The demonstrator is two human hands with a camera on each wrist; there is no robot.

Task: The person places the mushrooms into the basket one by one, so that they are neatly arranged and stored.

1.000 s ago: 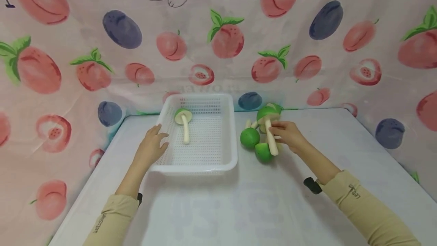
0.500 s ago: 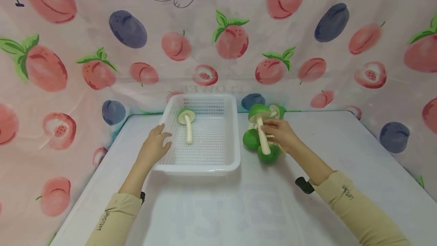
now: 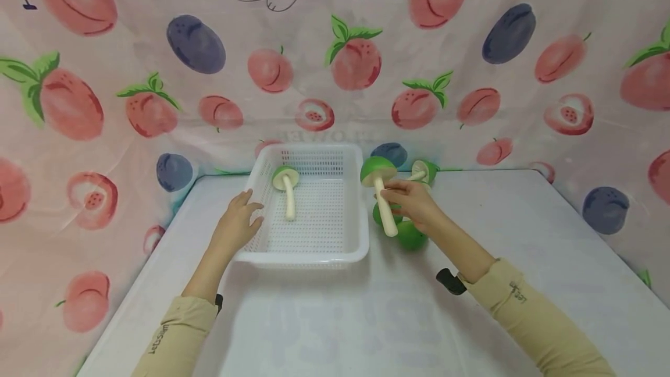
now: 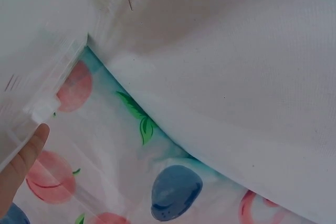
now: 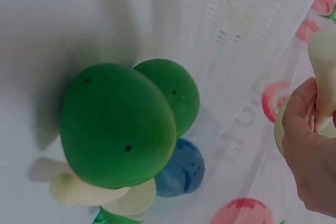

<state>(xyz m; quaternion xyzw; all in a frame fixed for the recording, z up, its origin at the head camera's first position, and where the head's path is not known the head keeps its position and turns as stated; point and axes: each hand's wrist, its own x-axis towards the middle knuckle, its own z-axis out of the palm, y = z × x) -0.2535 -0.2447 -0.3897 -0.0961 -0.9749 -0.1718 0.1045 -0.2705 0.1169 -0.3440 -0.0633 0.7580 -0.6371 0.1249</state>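
My right hand (image 3: 417, 205) pinches a toy mushroom (image 3: 385, 205) by its pale stem, its green cap up, above the basket's right rim. In the right wrist view the same hand (image 5: 307, 153) grips the stem at the right edge. My left hand (image 3: 234, 227) rests with relaxed fingers at the left rim of a white plastic basket (image 3: 361, 249). The left wrist view shows a fingertip of that hand (image 4: 23, 163) by the basket wall. Inside the basket lies another green-capped mushroom (image 3: 289, 196), stem toward me.
Right of the basket lie several more green-capped mushrooms (image 3: 412, 236), partly behind the right hand. One mushroom (image 3: 430, 171) is farther back, near the fruit-print cloth (image 3: 314, 45) that hangs behind the white table (image 3: 324, 319). Two green caps (image 5: 118, 124) overlap in the right wrist view.
My right hand has carried the mushroom leftward, from above the pile to beside the basket's right rim. The left hand stays at the left rim. The view has shifted slightly.
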